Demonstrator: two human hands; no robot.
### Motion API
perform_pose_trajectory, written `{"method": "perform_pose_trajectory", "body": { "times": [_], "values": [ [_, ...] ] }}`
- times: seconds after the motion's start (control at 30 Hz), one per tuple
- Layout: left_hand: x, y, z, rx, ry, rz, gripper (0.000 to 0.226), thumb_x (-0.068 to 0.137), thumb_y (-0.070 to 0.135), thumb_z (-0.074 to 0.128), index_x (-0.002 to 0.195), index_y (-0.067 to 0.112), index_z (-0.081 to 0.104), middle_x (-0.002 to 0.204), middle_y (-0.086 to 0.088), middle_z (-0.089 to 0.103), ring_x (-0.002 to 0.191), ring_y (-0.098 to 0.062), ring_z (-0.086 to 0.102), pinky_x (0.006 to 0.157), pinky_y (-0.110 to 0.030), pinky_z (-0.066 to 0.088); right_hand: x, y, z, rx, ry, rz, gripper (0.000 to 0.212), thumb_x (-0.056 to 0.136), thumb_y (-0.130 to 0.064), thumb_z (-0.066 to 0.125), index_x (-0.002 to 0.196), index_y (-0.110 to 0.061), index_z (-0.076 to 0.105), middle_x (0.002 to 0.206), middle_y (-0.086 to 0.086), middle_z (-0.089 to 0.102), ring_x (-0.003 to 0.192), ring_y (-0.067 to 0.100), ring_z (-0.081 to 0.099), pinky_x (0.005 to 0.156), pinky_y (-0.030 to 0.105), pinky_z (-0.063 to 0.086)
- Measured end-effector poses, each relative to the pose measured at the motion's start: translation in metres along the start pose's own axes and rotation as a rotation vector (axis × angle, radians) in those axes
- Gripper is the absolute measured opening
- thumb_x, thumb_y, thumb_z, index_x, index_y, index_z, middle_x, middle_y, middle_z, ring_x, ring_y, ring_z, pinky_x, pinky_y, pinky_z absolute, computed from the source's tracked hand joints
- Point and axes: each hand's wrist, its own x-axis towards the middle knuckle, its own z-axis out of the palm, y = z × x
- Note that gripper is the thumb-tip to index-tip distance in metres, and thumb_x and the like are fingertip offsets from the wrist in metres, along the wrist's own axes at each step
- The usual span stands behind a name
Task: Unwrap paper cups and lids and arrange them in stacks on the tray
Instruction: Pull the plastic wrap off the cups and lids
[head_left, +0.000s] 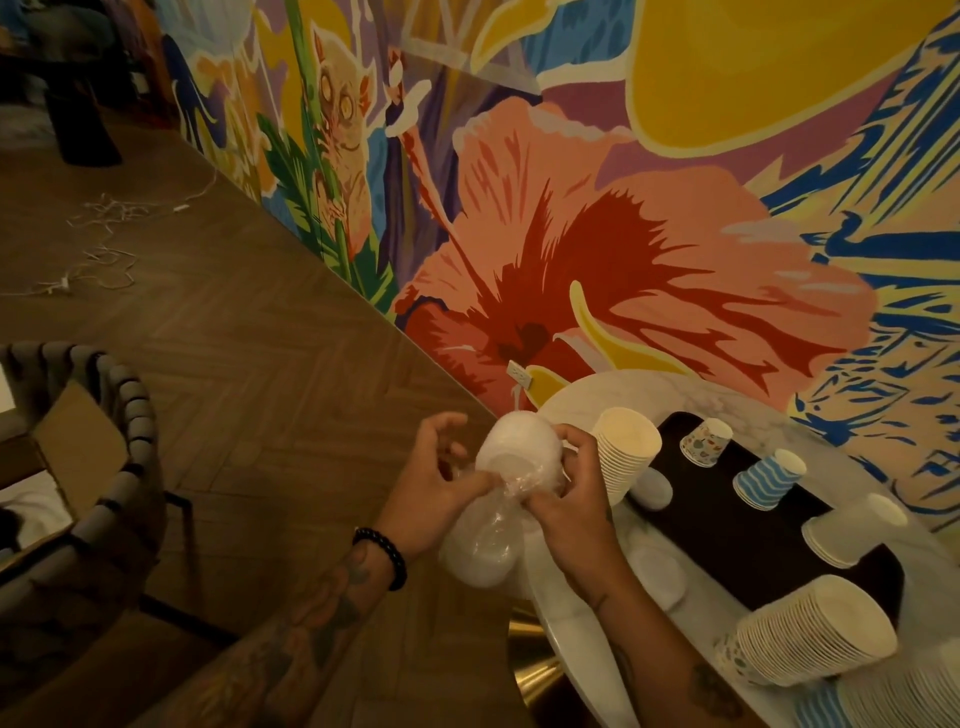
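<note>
Black beads (382, 556) ring the wrist of the left hand (447, 475), which pinches the clear wrapper (493, 525) at its gathered neck, likely to pull it apart. The right hand (563, 501) clasps the white lids (519, 454) inside, just left of the table (571, 400). Cup stacks (623, 452) stand on the dark tray (737, 525). Whether the wrapper is torn I can't tell; the nearer stacks are cut off.

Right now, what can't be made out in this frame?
Head view only.
Number of wrapped lids: blurred by plastic wrap, covered by left hand and right hand.
Blue striped cups, bottom right: cut off by frame edge.
Cardboard box contents: hidden by chair.
</note>
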Motion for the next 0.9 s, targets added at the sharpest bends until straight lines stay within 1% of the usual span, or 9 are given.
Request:
{"method": "perform_pose_trajectory", "body": {
  "times": [0.1, 0.17, 0.27, 0.37, 0.47, 0.6, 0.7, 0.8, 0.9],
  "values": [
    [0.007, 0.001, -0.005, 0.018, -0.138, -0.025, 0.078, 0.062, 0.035, 0.077, 0.135, 0.036, 0.049, 0.130, 0.009, 0.046, 0.110, -0.014, 0.056, 0.079, -0.025, 0.051, -0.007, 0.005, -0.003, 0.049, -0.101, 0.041, 0.072, 0.080, -0.007, 0.080, 0.125, -0.054, 0.050, 0.130, -0.007, 0.062, 0.113, 0.012, 0.064, 0.078, 0.029, 0.060],
    [0.007, 0.000, -0.001, -0.056, -0.237, -0.097, 0.068, 0.069, 0.030, 0.080, 0.132, 0.029, 0.055, 0.127, 0.000, 0.059, 0.110, -0.019, 0.062, 0.073, -0.025, 0.054, -0.014, 0.011, -0.007, 0.040, -0.106, 0.046, 0.076, 0.084, -0.005, 0.077, 0.133, -0.055, 0.047, 0.137, -0.010, 0.057, 0.121, 0.012, 0.060, 0.087, 0.032, 0.059],
    [0.000, -0.005, 0.017, -0.051, -0.230, -0.186, 0.046, 0.084, 0.015, 0.075, 0.127, 0.019, 0.058, 0.118, -0.006, 0.065, 0.096, -0.019, 0.068, 0.065, -0.023, 0.055, -0.028, 0.024, -0.019, 0.029, -0.031, 0.041, 0.079, 0.090, -0.006, 0.071, 0.145, -0.052, 0.038, 0.148, -0.010, 0.047, 0.132, 0.011, 0.051, 0.099, 0.034, 0.055],
    [-0.008, -0.017, 0.044, -0.141, -0.215, -0.285, 0.038, 0.085, 0.015, 0.075, 0.120, 0.018, 0.061, 0.113, -0.006, 0.068, 0.088, -0.021, 0.071, 0.065, -0.027, 0.059, -0.045, 0.033, -0.040, -0.063, 0.086, -0.012, 0.061, 0.095, -0.013, 0.067, 0.133, -0.058, 0.050, 0.147, -0.019, 0.045, 0.138, 0.007, 0.043, 0.110, 0.041, 0.047],
    [-0.016, -0.028, 0.074, -0.148, -0.242, -0.387, 0.031, 0.086, 0.018, 0.075, 0.114, 0.017, 0.062, 0.110, -0.004, 0.070, 0.090, -0.024, 0.071, 0.069, -0.036, 0.061, -0.065, 0.045, -0.068, -0.246, 0.211, -0.039, 0.050, 0.098, -0.016, 0.056, 0.120, -0.061, 0.060, 0.142, -0.019, 0.049, 0.137, 0.001, 0.042, 0.112, 0.037, 0.044],
    [-0.018, -0.043, 0.107, -0.078, -0.284, -0.444, 0.035, 0.080, 0.032, 0.077, 0.108, 0.015, 0.066, 0.113, -0.007, 0.070, 0.101, -0.028, 0.068, 0.089, -0.050, 0.057, -0.094, 0.062, -0.113, -0.221, 0.360, 0.065, 0.044, 0.100, -0.017, 0.050, 0.104, -0.056, 0.070, 0.131, -0.012, 0.058, 0.123, 0.009, 0.057, 0.093, 0.040, 0.058],
    [-0.016, -0.050, 0.130, -0.096, -0.315, -0.531, 0.045, 0.074, 0.037, 0.077, 0.110, 0.012, 0.069, 0.116, -0.009, 0.070, 0.106, -0.027, 0.066, 0.099, -0.051, 0.052, -0.115, 0.070, -0.142, -0.128, 0.422, 0.146, 0.040, 0.102, -0.011, 0.054, 0.098, -0.046, 0.073, 0.117, -0.004, 0.068, 0.107, 0.015, 0.066, 0.077, 0.037, 0.062],
    [-0.013, -0.056, 0.155, -0.194, -0.306, -0.605, 0.032, 0.086, 0.024, 0.072, 0.114, 0.010, 0.066, 0.117, -0.011, 0.068, 0.104, -0.028, 0.068, 0.094, -0.043, 0.056, -0.134, 0.075, -0.164, -0.144, 0.440, 0.194, 0.023, 0.101, -0.015, 0.057, 0.103, -0.031, 0.072, 0.113, -0.007, 0.069, 0.105, 0.014, 0.066, 0.078, 0.037, 0.062],
    [-0.008, -0.059, 0.183, -0.192, -0.267, -0.593, 0.036, 0.086, 0.027, 0.074, 0.117, 0.012, 0.062, 0.117, -0.012, 0.067, 0.106, -0.031, 0.068, 0.083, -0.035, 0.060, -0.148, 0.079, -0.183, -0.146, 0.438, 0.226, 0.021, 0.101, -0.013, 0.057, 0.103, -0.028, 0.072, 0.112, -0.014, 0.069, 0.105, 0.007, 0.065, 0.073, 0.024, 0.059]
  ]
}}
